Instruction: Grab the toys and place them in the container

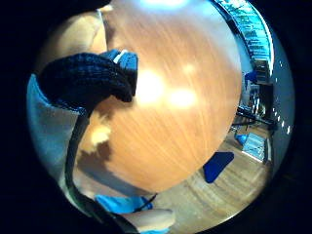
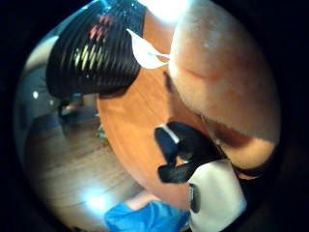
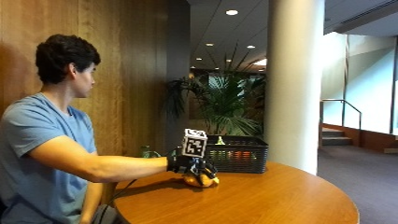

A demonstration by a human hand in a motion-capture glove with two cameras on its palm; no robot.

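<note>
In the outside view my gloved right hand [image 3: 189,165] is curled over an orange-yellow toy [image 3: 202,180] low over the round wooden table [image 3: 267,200]. Whether the toy touches the tabletop I cannot tell. Just behind the hand stands a black slatted basket [image 3: 238,155] with something green [image 3: 219,140] poking above its rim. The thumb side palm view is largely filled by the orange toy [image 2: 227,72], with the basket [image 2: 91,48] close beside it and a white tag [image 2: 145,52] between them. A gloved finger [image 1: 87,80] curls across the little finger side view.
A wide white pillar [image 3: 292,84] rises right behind the table's far side. Potted palms [image 3: 217,102] stand behind the basket. A small green object [image 3: 145,150] sits near the wooden wall, behind my forearm. Bare tabletop [image 1: 180,97] stretches to the right of the hand.
</note>
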